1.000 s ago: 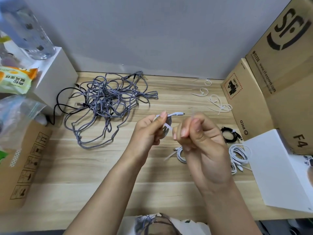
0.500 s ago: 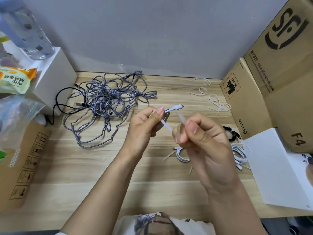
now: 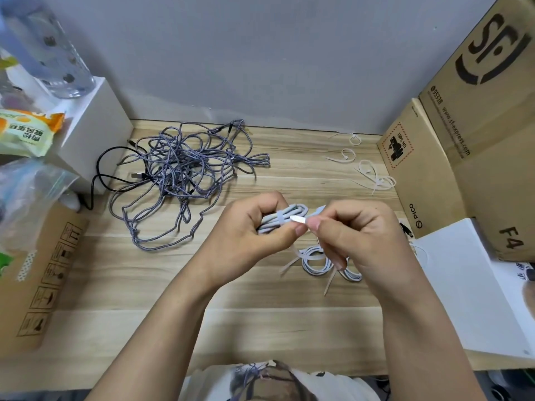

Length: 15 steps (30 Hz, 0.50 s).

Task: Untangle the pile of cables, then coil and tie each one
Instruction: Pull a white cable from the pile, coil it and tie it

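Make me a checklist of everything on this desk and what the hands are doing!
Surface: wooden desk, pale planks.
Job's things: white coiled cable with a white tie round it; spare ties at the back right.
Clutter: snack packet, plastic bag, clear bottle on a white box.
Grippers: left hand grips the coil; right hand pinches the tie's end.
Cables: tangled grey pile; tied white coils by the right hand.
Surroundings: grey wall, cardboard boxes on the right.

The right hand (image 3: 356,238) hides part of the coiled white cables (image 3: 314,260) near the table's (image 3: 115,285) right edge — the bottle (image 3: 43,44) is blurred, cut off top-left.
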Motion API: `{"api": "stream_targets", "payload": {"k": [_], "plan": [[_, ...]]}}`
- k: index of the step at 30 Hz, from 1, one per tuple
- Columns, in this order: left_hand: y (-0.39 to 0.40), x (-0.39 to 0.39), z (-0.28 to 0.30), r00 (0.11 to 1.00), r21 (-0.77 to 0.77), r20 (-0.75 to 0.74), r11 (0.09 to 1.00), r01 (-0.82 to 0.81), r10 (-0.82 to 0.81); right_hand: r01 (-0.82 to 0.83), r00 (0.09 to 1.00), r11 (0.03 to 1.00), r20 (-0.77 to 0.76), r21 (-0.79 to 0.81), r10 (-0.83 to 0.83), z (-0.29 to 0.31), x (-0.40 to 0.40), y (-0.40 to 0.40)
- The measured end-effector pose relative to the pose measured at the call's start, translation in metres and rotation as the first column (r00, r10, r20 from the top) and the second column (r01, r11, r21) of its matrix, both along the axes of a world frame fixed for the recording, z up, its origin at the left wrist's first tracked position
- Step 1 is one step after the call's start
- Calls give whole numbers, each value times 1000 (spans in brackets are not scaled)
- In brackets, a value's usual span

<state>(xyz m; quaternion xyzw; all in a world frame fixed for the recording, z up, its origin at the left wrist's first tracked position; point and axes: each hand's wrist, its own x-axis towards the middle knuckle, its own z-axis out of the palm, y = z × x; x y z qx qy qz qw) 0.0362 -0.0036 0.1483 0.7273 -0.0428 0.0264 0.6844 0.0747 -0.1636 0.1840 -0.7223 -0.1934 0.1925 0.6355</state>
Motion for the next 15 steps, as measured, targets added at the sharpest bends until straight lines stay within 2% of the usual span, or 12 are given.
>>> {"api": "stream_targets", "payload": {"k": [6, 10, 12, 15], "plan": [[2, -1, 0, 1000, 78, -1, 997, 17, -17, 4, 1000, 999, 10, -54, -3, 0, 1, 1], [1, -1, -1, 1000, 141, -1, 990, 31, -31, -52, 998, 989, 35, -135, 57, 0, 4, 1], [1, -1, -3, 1000, 218, 1, 976, 15, -16, -85, 991, 974, 88, -208, 105, -3, 5, 0], [1, 0, -4, 1000, 452, -22, 892, 6, 5, -43, 965, 919, 221, -391, 140, -11, 5, 0]]}}
